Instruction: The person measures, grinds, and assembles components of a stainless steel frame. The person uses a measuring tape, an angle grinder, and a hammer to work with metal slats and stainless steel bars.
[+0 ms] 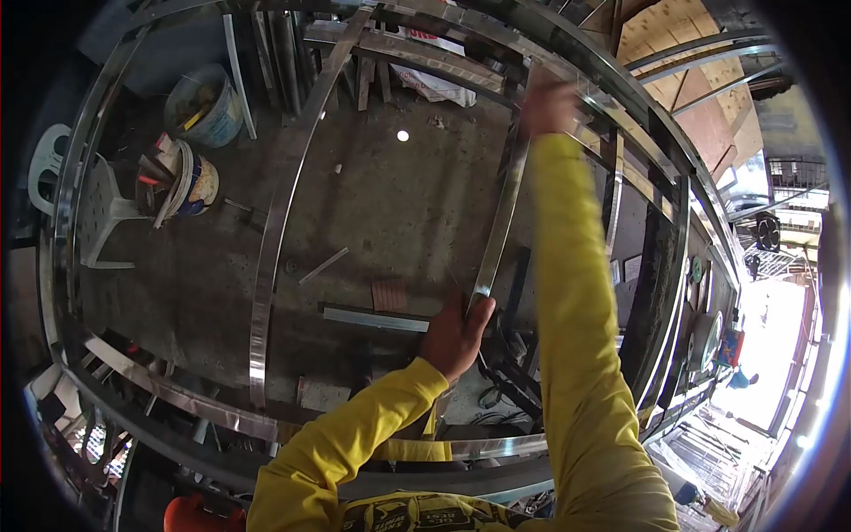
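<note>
A long shiny steel bar (503, 208) runs upright between the cross rails of a large polished steel frame (270, 257). My left hand (456, 335) grips the bar's lower end, thumb hooked around its edge. My right hand (550, 106), arm stretched out in a yellow sleeve, is blurred and closed around the bar's upper end where it meets the top rail (461, 64). A second upright bar of the frame stands to the left, parallel to the one I hold.
Below the frame lies a stained concrete floor (390, 195) with metal offcuts (375, 318). Two buckets of tools (206, 106) (188, 182) and a white plastic chair (93, 208) stand at left. Plywood sheets (687, 35) lean at upper right; a bright open doorway (767, 346) is at right.
</note>
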A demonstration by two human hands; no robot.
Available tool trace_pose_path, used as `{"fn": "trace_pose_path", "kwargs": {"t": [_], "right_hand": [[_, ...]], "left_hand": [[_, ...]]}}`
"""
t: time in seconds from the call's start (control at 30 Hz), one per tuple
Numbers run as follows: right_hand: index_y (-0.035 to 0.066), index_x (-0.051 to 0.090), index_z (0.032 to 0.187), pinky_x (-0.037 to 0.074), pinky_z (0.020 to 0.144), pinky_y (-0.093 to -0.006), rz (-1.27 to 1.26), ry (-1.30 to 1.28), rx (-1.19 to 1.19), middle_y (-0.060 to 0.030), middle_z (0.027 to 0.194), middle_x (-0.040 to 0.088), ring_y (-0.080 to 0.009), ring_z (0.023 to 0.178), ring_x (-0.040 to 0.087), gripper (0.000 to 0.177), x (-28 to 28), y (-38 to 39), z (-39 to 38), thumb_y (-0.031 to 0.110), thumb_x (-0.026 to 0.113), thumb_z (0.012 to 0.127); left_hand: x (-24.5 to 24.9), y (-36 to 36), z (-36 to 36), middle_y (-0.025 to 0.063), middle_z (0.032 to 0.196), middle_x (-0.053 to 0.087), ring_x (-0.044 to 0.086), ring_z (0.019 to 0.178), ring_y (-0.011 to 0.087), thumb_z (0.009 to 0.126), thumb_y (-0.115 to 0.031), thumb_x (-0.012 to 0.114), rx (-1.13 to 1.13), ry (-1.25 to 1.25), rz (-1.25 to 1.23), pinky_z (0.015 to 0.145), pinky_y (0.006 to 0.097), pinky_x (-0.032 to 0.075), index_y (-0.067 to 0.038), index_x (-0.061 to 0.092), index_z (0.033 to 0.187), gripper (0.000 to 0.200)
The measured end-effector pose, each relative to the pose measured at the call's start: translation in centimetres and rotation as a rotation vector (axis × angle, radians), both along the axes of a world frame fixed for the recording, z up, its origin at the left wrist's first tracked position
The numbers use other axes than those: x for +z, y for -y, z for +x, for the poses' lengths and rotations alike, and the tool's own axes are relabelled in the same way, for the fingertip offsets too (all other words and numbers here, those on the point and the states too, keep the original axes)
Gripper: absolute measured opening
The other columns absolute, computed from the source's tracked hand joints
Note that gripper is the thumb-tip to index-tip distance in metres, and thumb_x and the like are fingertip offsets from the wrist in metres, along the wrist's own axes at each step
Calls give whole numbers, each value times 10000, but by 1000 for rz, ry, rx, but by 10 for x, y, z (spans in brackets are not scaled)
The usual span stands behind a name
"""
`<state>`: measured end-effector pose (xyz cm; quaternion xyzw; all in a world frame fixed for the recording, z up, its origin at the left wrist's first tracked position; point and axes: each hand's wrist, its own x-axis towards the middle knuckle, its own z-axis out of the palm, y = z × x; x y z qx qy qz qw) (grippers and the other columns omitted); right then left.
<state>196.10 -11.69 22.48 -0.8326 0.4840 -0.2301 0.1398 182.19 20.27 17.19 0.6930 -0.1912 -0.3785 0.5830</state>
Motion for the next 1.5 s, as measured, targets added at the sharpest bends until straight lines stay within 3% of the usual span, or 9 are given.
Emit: {"fn": "trace_pose_path", "kwargs": {"t": [0.17,0.37,0.5,0.67,0.83,1.1,1.2,1.3,1.5], "right_hand": [[-155,150,1483,302,1155,-502,174,54,124,-428,1487,268,-538,1389,323,876,-42,-5,11,507,442,988],[-151,192,1428,316,1118,-559,-138,196,37,-410,1460,311,-533,1370,328,834,18,81,-31,528,407,993],[-131,104,1512,201,1197,-520,37,-47,17,-345,1587,147,-454,1498,146,892,-93,-5,24,565,328,1001],[-121,58,1528,142,1222,-490,113,3,175,-309,1609,135,-432,1510,128,916,-52,-43,4,564,353,997],[-126,352,1354,468,1013,-466,282,38,170,-401,1296,521,-530,1245,493,683,-36,-67,-12,254,647,869],[-5,347,1441,460,1021,-456,399,200,136,-356,1262,578,-502,1208,545,688,-65,-55,-14,204,617,844],[64,319,1483,551,764,-415,473,276,144,-261,1107,654,-386,880,675,706,-53,-59,-17,111,587,832],[97,287,1498,474,449,-329,691,428,212,-124,866,634,-176,489,557,719,-42,-61,-18,14,542,830],[65,352,1397,469,443,-344,887,611,216,-81,749,564,-181,508,547,588,-42,-65,-27,16,563,850]], "left_hand": [[8,-4,6,168,859,644,647,786,321,1012,-437,539,-94,-146,61,710,387,491,-4,567,1073,438],[13,-3,5,160,805,606,618,757,335,1019,-419,539,-51,-148,87,703,399,475,-7,557,1022,412],[-1,-4,-2,74,662,538,570,561,225,1018,-432,544,-41,-115,46,543,349,456,-37,538,998,396],[-11,-5,5,-29,552,443,442,385,84,1012,-452,553,-43,-293,-20,372,270,370,-68,500,993,388],[-13,-6,5,-28,545,443,442,383,79,1009,-460,554,-63,-240,45,367,266,374,-61,488,997,404],[-14,-6,8,-1,556,484,479,401,93,1012,-462,542,-120,-306,-67,389,277,398,-25,496,1079,445],[-17,-3,9,25,579,521,521,416,116,1002,-493,542,-139,-244,11,404,291,422,-3,512,1114,504],[-11,-4,10,46,603,550,559,432,138,994,-519,541,-125,-141,67,418,302,442,10,527,1122,545],[-13,-4,7,41,587,545,548,421,138,989,-533,543,-144,-223,25,411,301,438,-2,533,1108,544]]}}
